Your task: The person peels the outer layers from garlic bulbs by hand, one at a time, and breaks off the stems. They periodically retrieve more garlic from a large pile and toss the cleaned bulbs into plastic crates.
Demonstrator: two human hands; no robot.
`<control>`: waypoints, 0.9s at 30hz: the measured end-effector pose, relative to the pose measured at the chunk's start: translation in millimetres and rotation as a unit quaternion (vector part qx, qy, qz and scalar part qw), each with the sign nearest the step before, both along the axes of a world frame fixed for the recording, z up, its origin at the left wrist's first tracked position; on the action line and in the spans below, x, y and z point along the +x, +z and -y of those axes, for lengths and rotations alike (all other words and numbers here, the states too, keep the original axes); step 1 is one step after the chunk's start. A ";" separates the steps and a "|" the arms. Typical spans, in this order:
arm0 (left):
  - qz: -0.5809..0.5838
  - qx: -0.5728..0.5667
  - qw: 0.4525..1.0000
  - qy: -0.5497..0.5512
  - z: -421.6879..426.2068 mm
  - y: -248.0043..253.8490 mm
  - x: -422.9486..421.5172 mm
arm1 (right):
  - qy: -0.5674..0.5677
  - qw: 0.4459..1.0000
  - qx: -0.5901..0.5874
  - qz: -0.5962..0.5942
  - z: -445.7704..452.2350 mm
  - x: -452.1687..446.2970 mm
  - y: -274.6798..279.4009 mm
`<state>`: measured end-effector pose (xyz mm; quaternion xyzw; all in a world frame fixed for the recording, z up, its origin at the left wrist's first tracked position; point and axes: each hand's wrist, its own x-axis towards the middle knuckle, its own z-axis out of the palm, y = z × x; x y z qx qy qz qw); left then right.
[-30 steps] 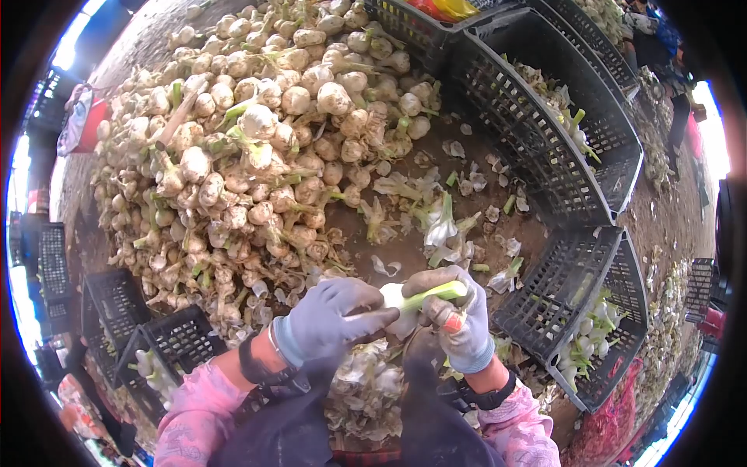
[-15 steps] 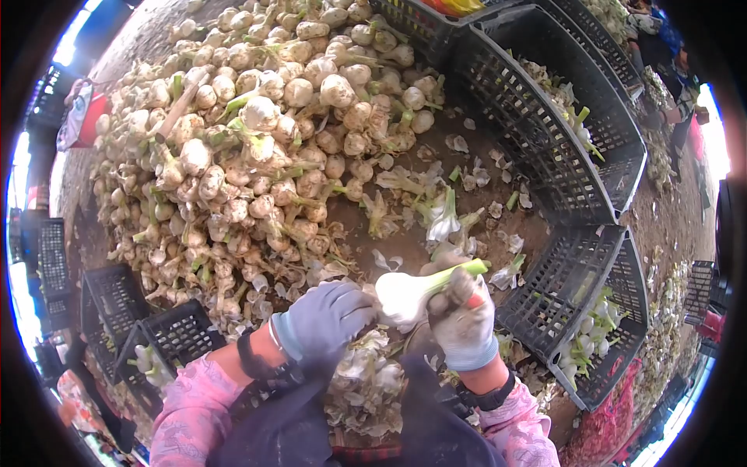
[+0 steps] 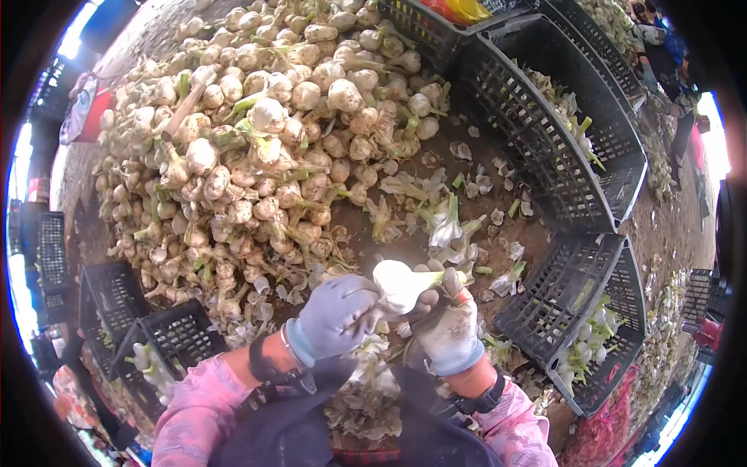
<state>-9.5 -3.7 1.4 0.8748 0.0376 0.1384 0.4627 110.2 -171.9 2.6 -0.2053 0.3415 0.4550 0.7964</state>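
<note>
Gloved left hand (image 3: 334,313) curls beside right hand (image 3: 447,325).

Garlic bulb (image 3: 397,286) uncovered, stem (image 3: 429,279) levelled
Mostly hidden by the left grip (image 3: 339,315) a second ago, the bulb now shows white; its stem, slanting upward half a second ago, lies flatter in the right grip (image 3: 447,331).

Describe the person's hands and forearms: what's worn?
Left hand and right hand: greyish gloves, light blue cuffs. Right glove's fingers dirt-stained, one with an orange-red patch. Black wristbands, a thin bracelet on the left. Pink patterned sleeves.
</note>
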 end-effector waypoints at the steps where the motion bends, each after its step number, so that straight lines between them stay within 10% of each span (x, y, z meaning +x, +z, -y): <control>1: 0.032 0.005 0.999 -0.001 -3.8 2.6 0.4 | 0.020 1.000 -0.002 0.000 -3.1 -1.5 4.2; 6: -0.053 -0.423 0.862 0.276 -28.7 -3.1 -21.7 | -0.032 0.994 -0.102 -0.029 -1.6 6.0 -5.7; 10: 0.009 0.071 0.990 0.118 -34.3 -10.8 -20.5 | -0.009 0.996 -0.039 -0.074 7.3 3.5 -15.4; 14: -0.044 -0.087 0.989 0.112 -1.2 4.6 -16.5 | 0.000 0.996 -0.047 -0.076 -10.4 -8.1 -5.9; 20: 0.061 0.169 0.984 -0.011 -11.1 12.6 -21.6 | 0.058 0.995 0.056 -0.051 -7.8 -20.3 -15.4; 22: 0.012 -0.054 0.992 0.109 -20.3 5.9 -33.6 | 0.066 0.997 -0.033 0.010 -15.2 -22.8 -10.7; 24: -0.104 -0.374 0.863 0.322 -29.5 3.7 -51.6 | 0.020 0.998 -0.065 -0.006 -18.8 -17.6 -1.0; 26: -0.081 -0.562 0.779 0.268 -31.1 -1.8 -56.7 | 0.106 0.967 0.198 0.121 -11.4 -24.7 -26.8; 27: -0.091 -0.658 0.703 0.254 -28.9 -2.4 -60.7 | 0.236 0.921 0.141 0.275 -27.5 -32.2 -11.6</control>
